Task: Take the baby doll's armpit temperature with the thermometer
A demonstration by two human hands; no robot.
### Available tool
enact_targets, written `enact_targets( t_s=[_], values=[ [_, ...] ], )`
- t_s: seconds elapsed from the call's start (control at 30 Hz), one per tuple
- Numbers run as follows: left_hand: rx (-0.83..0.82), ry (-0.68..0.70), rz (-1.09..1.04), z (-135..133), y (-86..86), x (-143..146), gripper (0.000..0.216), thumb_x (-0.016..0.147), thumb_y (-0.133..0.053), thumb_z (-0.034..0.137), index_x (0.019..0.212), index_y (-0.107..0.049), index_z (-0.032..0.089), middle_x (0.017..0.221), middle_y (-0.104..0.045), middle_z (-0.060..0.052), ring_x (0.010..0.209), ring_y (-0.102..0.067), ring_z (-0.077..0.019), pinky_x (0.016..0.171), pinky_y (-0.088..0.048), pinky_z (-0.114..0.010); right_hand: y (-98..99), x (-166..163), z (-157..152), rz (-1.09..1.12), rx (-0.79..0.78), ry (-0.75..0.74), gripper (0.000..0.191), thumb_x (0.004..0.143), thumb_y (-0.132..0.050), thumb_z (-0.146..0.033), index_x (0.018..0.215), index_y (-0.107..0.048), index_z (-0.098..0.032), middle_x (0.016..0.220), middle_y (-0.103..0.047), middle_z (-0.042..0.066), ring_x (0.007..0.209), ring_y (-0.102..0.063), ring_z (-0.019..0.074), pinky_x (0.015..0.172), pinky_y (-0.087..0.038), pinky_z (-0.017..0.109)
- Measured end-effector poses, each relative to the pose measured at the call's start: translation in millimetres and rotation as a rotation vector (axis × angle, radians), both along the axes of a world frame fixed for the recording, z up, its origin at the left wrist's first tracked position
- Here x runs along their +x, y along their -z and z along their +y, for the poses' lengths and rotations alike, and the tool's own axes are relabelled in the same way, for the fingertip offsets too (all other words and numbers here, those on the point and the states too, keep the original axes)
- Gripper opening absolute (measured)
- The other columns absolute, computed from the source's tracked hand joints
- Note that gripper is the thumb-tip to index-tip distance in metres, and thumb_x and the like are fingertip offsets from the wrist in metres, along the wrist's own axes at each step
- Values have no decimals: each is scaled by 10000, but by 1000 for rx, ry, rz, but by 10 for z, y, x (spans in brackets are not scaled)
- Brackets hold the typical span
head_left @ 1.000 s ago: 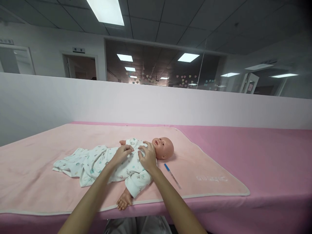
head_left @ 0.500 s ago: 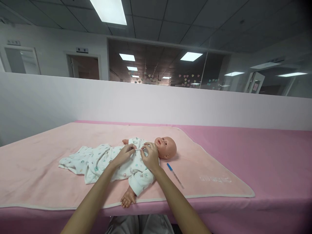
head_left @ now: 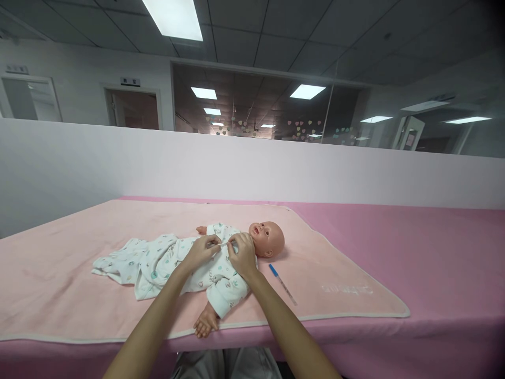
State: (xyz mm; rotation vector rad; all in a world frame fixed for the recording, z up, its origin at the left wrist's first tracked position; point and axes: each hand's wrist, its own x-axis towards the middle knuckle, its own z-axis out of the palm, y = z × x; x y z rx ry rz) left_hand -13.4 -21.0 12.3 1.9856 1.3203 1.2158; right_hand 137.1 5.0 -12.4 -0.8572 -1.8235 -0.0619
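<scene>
A baby doll (head_left: pixel 266 239) lies on its back in a white printed outfit (head_left: pixel 193 281), its head toward the right. Over the doll's chest, my left hand (head_left: pixel 203 251) pinches one end of a thin white strip (head_left: pixel 223 244). The other end is between the fingertips of my right hand (head_left: pixel 242 253), close to the doll's neck. Whether the strip is a cloth tie or a separate stick, I cannot tell. A slim clear tube with a blue cap (head_left: pixel 282 284) lies beside the doll's head, to the right of my right forearm.
Under the doll is a peach blanket (head_left: pixel 335 263) with a pale edge, spread over a pink padded table (head_left: pixel 445 263). A low white wall (head_left: pixel 252 168) stands behind the table. The doll's near hand (head_left: pixel 206 320) rests by the front edge.
The white strip has tilted slightly, its left end now lower. Both hands stay over the chest, and the whole view has shifted a little.
</scene>
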Motion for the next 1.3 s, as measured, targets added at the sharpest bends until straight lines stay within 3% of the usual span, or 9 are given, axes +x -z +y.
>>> enact_targets(
  t_s=[0.1,0.2,0.4,0.7,0.97,1.13,1.3],
  values=[
    [-119,88,-51,-61,-66,-42,191,666,-517,270,794,-606,161,823,-617,-32,752,-559,-180,644,-424,-255,9,2,9,9,-5,4,73,737,-455,-141,706,-503,-187,720,-550,16,756,-459,164,707,-341,293],
    [-130,98,-72,-79,-96,-60,207,675,-536,302,800,-610,154,857,-622,-47,819,-553,-194,713,-417,-275,16,-3,22,12,-6,6,70,735,-460,-145,705,-507,-188,718,-552,19,752,-460,167,706,-339,297],
    [-59,63,-69,-21,-33,-67,235,698,-518,370,781,-576,158,680,-599,-16,665,-546,-160,615,-421,-255,19,-7,39,13,-18,17,59,729,-476,-145,704,-505,-189,718,-555,14,747,-461,162,702,-338,290],
    [-35,-21,-6,26,30,-58,378,735,-463,434,930,-621,151,719,-632,-35,680,-559,-174,602,-414,-255,21,1,27,18,-5,7,69,726,-464,-137,696,-497,-190,710,-542,15,744,-454,164,705,-333,295],
    [-6,-54,60,31,49,-51,377,732,-467,443,908,-652,166,751,-653,-34,731,-560,-194,656,-400,-273,-6,11,-12,29,2,-13,69,729,-456,-128,716,-480,-191,743,-532,15,766,-446,165,720,-328,299],
    [-94,-49,-64,18,3,-81,395,736,-446,459,915,-646,169,847,-646,-44,826,-553,-205,697,-398,-270,-10,9,-9,32,-6,2,55,756,-452,-150,731,-480,-190,755,-536,16,768,-446,164,728,-328,300],
    [-230,-40,-274,-54,-9,-299,396,730,-437,464,811,-654,143,843,-647,-61,854,-558,-211,718,-404,-264,-6,7,3,31,-10,14,55,760,-454,-158,728,-483,-193,760,-542,16,766,-448,166,731,-328,304]
  ],
)
